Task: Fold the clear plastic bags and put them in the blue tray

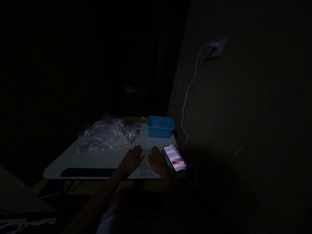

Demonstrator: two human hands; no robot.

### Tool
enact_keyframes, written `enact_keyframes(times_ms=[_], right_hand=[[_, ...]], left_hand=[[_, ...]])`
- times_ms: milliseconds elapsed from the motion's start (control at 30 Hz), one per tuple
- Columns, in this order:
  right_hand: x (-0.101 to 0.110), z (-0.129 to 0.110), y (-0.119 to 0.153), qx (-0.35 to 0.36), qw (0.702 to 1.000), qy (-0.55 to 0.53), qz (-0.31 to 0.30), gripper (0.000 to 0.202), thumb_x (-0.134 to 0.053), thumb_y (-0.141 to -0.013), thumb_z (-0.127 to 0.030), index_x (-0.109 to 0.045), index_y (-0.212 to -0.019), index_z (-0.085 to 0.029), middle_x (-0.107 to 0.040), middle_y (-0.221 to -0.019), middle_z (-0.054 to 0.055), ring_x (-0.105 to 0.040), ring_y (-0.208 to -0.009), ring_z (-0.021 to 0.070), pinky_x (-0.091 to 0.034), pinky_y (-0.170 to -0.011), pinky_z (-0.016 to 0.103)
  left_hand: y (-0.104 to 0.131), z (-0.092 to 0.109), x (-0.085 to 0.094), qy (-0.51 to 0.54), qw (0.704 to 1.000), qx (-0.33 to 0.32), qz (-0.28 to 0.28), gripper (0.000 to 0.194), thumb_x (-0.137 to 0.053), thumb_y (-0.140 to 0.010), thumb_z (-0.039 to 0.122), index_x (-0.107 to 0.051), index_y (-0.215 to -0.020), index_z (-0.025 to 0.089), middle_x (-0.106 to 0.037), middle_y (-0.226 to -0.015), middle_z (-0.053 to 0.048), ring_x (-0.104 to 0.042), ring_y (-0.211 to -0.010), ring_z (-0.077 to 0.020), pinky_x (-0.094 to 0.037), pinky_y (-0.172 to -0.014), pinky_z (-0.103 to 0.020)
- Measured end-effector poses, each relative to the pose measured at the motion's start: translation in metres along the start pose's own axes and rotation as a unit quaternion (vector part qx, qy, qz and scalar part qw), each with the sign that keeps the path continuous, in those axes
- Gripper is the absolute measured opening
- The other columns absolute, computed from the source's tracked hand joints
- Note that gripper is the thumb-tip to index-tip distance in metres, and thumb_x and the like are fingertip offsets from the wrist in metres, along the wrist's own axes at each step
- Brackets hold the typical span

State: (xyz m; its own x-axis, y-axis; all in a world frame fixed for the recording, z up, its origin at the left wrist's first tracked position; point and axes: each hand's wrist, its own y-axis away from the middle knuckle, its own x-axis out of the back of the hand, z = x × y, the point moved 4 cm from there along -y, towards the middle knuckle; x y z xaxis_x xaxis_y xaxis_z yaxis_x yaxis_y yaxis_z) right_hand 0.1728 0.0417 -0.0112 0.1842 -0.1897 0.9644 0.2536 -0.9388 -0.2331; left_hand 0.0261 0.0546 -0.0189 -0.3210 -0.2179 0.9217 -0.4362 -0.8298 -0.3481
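Observation:
In dim light, my left hand (132, 160) lies on the white table (97, 161) with its fingers stretched forward. My right hand (157, 160) rests to the right of it, also flat with fingers extended. Between the two hands lies a faint, clear, flat item (144, 167), too dark to make out well; both hands are beside or at its edges. A phone (173, 157) with a lit screen sits just right of my right hand at the table's edge.
Crumpled clear plastic (110, 133) covers the back left of the table. A blue basket (160, 132) stands at the back right. A black slot (85, 172) runs along the near edge. From a wall socket (215, 48) a white cable (186, 92) hangs down beside the table.

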Motion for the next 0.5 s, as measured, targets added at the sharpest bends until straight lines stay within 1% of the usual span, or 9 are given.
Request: enact_keyframes(times_ms=[67, 167, 233, 267, 300, 367, 433, 500], right_hand=[[-0.001, 0.000, 0.000, -0.003, 1.000, -0.004, -0.004, 0.059, -0.013, -0.089, -0.043, -0.031, -0.131, -0.005, -0.026, -0.138, 0.014, -0.019, -0.128, 0.0215, -0.011, -0.103, 0.042], [-0.004, 0.001, -0.001, -0.008, 1.000, -0.008, -0.010, 0.060, -0.013, -0.088, -0.044, -0.030, -0.131, -0.005, -0.026, -0.138, 0.014, -0.019, -0.128, 0.0215, -0.011, -0.103, 0.042], [-0.004, 0.001, -0.002, -0.008, 1.000, -0.008, -0.009, 0.061, -0.013, -0.088, -0.045, -0.030, -0.131, -0.005, -0.026, -0.138, 0.014, -0.019, -0.128, 0.0216, -0.011, -0.103, 0.042], [-0.005, 0.001, -0.002, -0.007, 1.000, -0.007, -0.009, 0.061, -0.013, -0.088, -0.045, -0.030, -0.131, -0.005, -0.025, -0.138, 0.014, -0.018, -0.129, 0.0216, -0.011, -0.103, 0.042], [-0.005, 0.002, -0.003, -0.007, 1.000, -0.006, -0.011, 0.061, -0.012, -0.088, -0.044, -0.030, -0.131, -0.005, -0.025, -0.138, 0.014, -0.018, -0.129, 0.0216, -0.011, -0.103, 0.042], [-0.006, 0.002, -0.003, -0.008, 1.000, -0.006, -0.018, 0.061, -0.012, -0.088, -0.044, -0.029, -0.131, -0.005, -0.025, -0.138, 0.013, -0.018, -0.129, 0.0216, -0.011, -0.103, 0.042], [-0.007, 0.002, -0.004, -0.010, 1.000, -0.007, -0.018, 0.061, -0.012, -0.088, -0.045, -0.029, -0.131, -0.006, -0.025, -0.138, 0.013, -0.018, -0.129, 0.0217, -0.011, -0.103, 0.043], [-0.007, 0.002, -0.004, -0.009, 1.000, -0.007, -0.010, 0.061, -0.012, -0.088, -0.045, -0.030, -0.131, -0.006, -0.026, -0.138, 0.014, -0.019, -0.128, 0.0218, -0.011, -0.103, 0.043]], left_hand=[[0.000, -0.005, 0.004, 0.084, 0.996, 0.026, 0.023, 0.055, -0.020, -0.086, 0.044, -0.041, -0.124, 0.011, -0.036, -0.134, -0.013, -0.028, -0.126, -0.0214, -0.027, -0.101, -0.041], [0.000, -0.020, 0.006, 0.224, 0.969, 0.089, 0.059, 0.055, -0.019, -0.086, 0.046, -0.047, -0.119, 0.012, -0.045, -0.128, -0.011, -0.038, -0.120, -0.0186, -0.030, -0.100, -0.038], [0.000, -0.028, 0.006, 0.285, 0.948, 0.120, 0.072, 0.057, -0.020, -0.084, 0.048, -0.049, -0.116, 0.011, -0.051, -0.123, -0.011, -0.045, -0.114, -0.0185, -0.035, -0.097, -0.036], [-0.001, -0.031, 0.005, 0.295, 0.945, 0.124, 0.073, 0.058, -0.021, -0.084, 0.049, -0.050, -0.115, 0.010, -0.053, -0.120, -0.012, -0.047, -0.112, -0.0190, -0.036, -0.096, -0.035], [-0.002, -0.031, 0.005, 0.289, 0.947, 0.119, 0.071, 0.057, -0.022, -0.083, 0.049, -0.051, -0.114, 0.010, -0.054, -0.119, -0.012, -0.048, -0.111, -0.0195, -0.037, -0.095, -0.035], [-0.004, -0.025, 0.006, 0.240, 0.965, 0.088, 0.063, 0.052, -0.026, -0.083, 0.045, -0.053, -0.112, 0.011, -0.054, -0.119, -0.012, -0.048, -0.111, -0.0206, -0.037, -0.095, -0.035], [-0.007, -0.012, 0.006, 0.166, 0.984, 0.037, 0.049, 0.045, -0.030, -0.082, 0.037, -0.052, -0.113, 0.012, -0.053, -0.120, -0.012, -0.047, -0.112, -0.0217, -0.034, -0.097, -0.038], [-0.011, 0.004, 0.003, 0.098, 0.995, -0.005, 0.032, 0.042, -0.032, -0.082, 0.030, -0.051, -0.115, 0.013, -0.051, -0.122, -0.013, -0.045, -0.114, -0.0229, -0.032, -0.098, -0.041]])
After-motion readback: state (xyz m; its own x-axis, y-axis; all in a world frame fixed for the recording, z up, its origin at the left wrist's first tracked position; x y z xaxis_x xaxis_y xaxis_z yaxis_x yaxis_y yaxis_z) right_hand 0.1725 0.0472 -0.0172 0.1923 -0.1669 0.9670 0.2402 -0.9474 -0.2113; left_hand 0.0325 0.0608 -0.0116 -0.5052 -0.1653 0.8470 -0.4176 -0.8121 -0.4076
